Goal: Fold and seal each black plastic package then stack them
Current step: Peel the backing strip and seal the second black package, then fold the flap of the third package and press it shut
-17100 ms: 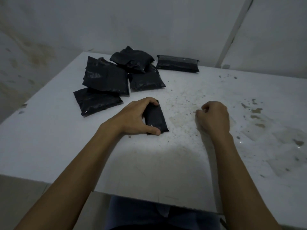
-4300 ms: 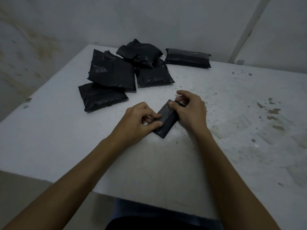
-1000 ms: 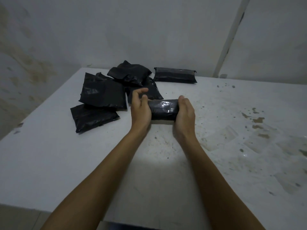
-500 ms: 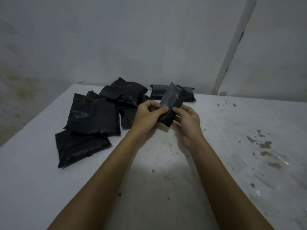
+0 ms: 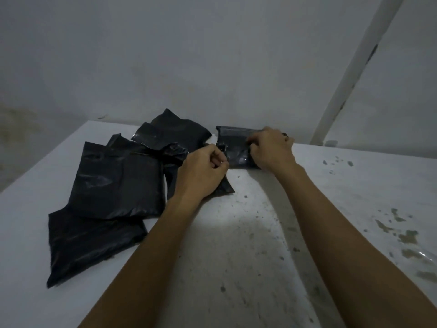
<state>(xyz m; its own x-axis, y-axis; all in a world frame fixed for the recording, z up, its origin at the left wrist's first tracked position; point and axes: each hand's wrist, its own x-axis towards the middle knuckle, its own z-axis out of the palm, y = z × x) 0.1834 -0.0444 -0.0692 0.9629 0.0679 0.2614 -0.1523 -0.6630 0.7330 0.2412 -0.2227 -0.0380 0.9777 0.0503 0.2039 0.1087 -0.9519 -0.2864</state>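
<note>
At the far edge of the tabletop [image 5: 236,245], close to the wall [image 5: 212,55], a small folded package [image 5: 237,155] is being set against or onto another sealed package [image 5: 233,133] that lies just behind it; whether it rests on top or only leans on it cannot be told. The right hand [image 5: 272,149] has its fingers curled round the package's right end, and the left hand [image 5: 203,171] pinches its left end between thumb and curled fingers.

Slick black plastic on slick black plastic looks likely to slide, so the folded package could slip off its neighbour or tip toward the wall once the hands let go. If the fold is not fully sealed, easing the pinch may let the flap spring open and the bundle loosen.

Left of it lies the loose heap of unfolded packages [image 5: 118,181], overlapping one another, one crumpled near the top [image 5: 170,136], the lowest [image 5: 89,242] reaching toward the near edge. The left wrist lies over a corner of one of them [image 5: 225,187], so drawing that arm back carelessly could drag it or disturb the heap. Stains and a wet-looking patch [image 5: 406,242] mark the right side, well apart from the work.
</note>
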